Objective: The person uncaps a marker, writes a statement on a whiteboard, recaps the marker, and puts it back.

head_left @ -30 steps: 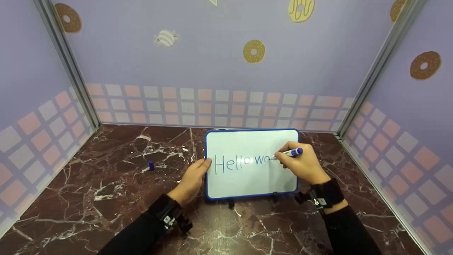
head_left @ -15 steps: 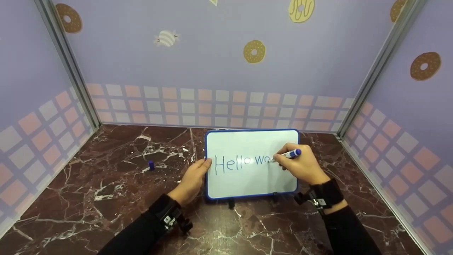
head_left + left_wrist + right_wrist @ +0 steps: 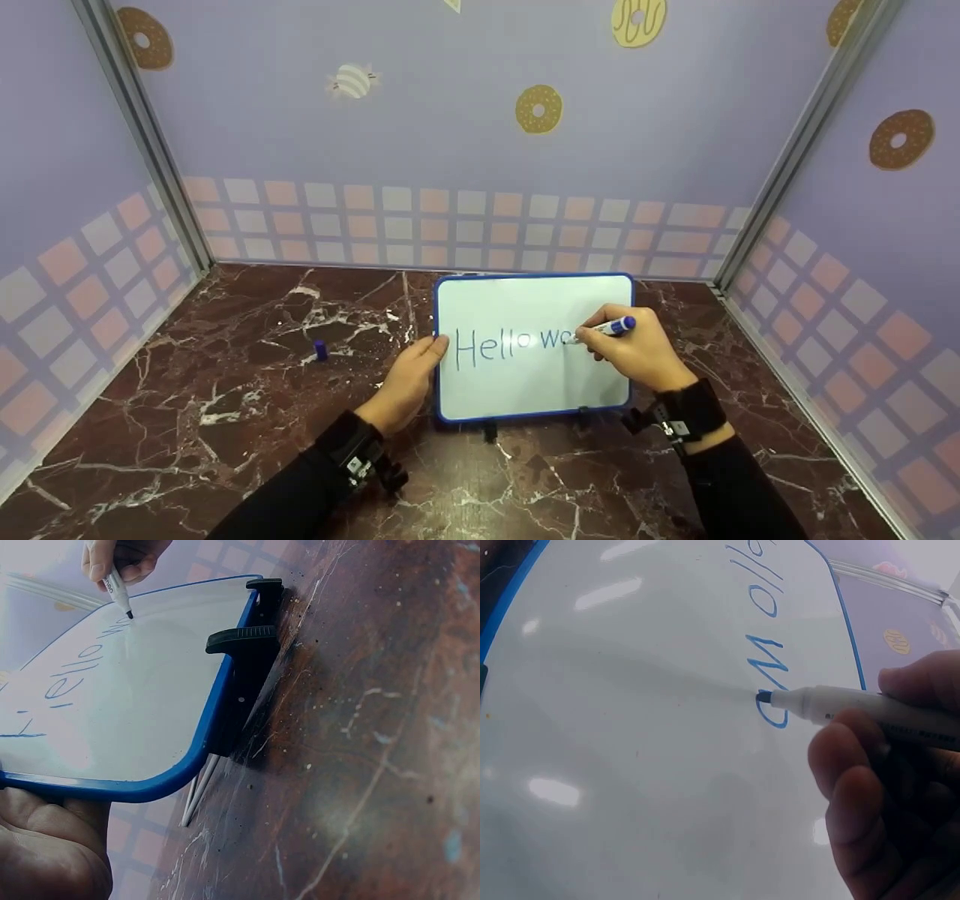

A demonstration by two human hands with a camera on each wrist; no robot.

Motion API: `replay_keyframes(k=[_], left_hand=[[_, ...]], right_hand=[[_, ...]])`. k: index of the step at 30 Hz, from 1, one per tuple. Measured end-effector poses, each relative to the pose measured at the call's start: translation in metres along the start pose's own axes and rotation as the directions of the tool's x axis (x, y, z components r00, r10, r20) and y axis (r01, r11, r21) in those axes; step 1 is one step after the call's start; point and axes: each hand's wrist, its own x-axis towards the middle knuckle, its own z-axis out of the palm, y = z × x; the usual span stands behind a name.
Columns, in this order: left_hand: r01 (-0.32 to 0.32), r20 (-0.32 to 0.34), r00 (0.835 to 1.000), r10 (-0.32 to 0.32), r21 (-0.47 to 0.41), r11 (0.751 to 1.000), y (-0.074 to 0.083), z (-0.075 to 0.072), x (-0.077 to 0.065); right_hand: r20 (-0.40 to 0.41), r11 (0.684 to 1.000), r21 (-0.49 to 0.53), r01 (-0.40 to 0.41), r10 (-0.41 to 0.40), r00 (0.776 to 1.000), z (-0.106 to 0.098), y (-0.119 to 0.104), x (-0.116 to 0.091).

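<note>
All three views toward the whiteboard (image 3: 510,390)

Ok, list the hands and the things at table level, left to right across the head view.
Small blue cap → left hand → whiteboard → right hand. The marker is left out, as it overlaps the board and the right hand.

Board (image 3: 510,390) and marker (image 3: 616,326) are white and blue, the tabletop (image 3: 262,420) marbled maroon.
</note>
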Motion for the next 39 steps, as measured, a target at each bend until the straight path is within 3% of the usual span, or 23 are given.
replay_keyframes(k=[21, 29, 39], left_hand=[[0.018, -0.015, 1.000, -0.018, 0.013, 1.000, 0.000, 0.001, 0.001], [0.012, -0.007, 1.000, -0.012, 0.002, 1.000, 0.000, 0.001, 0.001], [0.021, -0.027, 0.999, -0.021, 0.014, 1.000, 0.000, 0.001, 0.001]], right_hand=[[-0.007, 0.999, 0.045, 0.020, -0.020, 1.000, 0.000, -0.004, 0.000], [-0.063, 0.997, 0.068, 0.042, -0.037, 0.997, -0.005, -0.004, 0.000], [-0.113, 0.999, 0.019, 0.042, -0.040, 0.993, -0.015, 0.003, 0.001]])
